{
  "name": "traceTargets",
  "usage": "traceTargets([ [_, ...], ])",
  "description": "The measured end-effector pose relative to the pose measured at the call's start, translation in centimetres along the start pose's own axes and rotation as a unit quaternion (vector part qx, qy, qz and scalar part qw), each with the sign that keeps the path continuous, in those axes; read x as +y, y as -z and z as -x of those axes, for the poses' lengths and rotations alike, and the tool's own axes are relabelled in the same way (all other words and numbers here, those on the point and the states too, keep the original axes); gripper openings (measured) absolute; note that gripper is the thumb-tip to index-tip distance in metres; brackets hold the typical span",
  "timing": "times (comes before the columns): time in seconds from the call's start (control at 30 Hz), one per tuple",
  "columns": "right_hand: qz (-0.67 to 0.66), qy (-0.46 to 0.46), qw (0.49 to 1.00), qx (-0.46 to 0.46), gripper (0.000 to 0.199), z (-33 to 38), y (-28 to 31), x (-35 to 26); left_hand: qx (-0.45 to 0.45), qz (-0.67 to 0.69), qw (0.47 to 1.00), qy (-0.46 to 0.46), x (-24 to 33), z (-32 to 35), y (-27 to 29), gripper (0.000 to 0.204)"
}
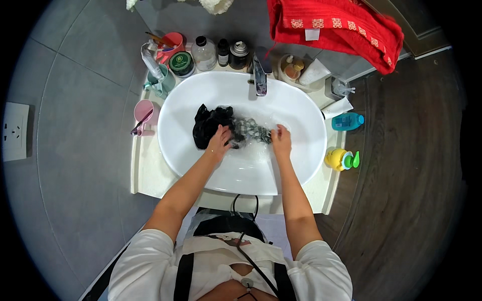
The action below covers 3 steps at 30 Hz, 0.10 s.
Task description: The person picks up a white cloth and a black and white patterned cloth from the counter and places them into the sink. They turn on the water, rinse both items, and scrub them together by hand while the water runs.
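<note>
A wet black cloth (pixel 205 131) lies bunched on the left side of the white oval washbasin (pixel 307 165). Touching it on the right is a grey-and-white checked cloth (pixel 248 130), partly under moving water; whether the two are one garment I cannot tell. My left hand (pixel 219 143) is closed on the black cloth's right edge, its fingertips partly hidden in the folds. At the right end of the checked cloth, my right hand (pixel 281 140) pinches its edge. The faucet (pixel 259 78) rises from the basin's back rim, above the cloths.
Behind the basin stand a green-lidded jar (pixel 181 63), several bottles (pixel 204 53) and cups (pixel 145 111). To the right are a blue bottle (pixel 347 121) and a yellow pump bottle (pixel 339 159). A red towel (pixel 336 25) hangs at the back right.
</note>
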State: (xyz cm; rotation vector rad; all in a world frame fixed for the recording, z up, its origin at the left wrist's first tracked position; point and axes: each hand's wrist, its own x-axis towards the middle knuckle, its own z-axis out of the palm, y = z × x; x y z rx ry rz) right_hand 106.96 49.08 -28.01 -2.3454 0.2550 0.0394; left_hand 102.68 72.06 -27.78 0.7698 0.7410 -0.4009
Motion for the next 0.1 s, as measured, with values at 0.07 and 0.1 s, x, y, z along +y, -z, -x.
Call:
traceTargets([
  [0.07, 0.057, 0.03, 0.997, -0.049, 0.038, 0.31, -1.22, -1.14, -0.001, -0.03, 1.0, 0.008, -0.62, -0.62, 0.68, 0.065],
  [0.1, 0.057, 0.031, 0.997, -0.049, 0.038, 0.25, -1.25, -1.17, -0.001, -0.044, 0.999, 0.011, -0.87, -0.96, 1.04, 0.065],
])
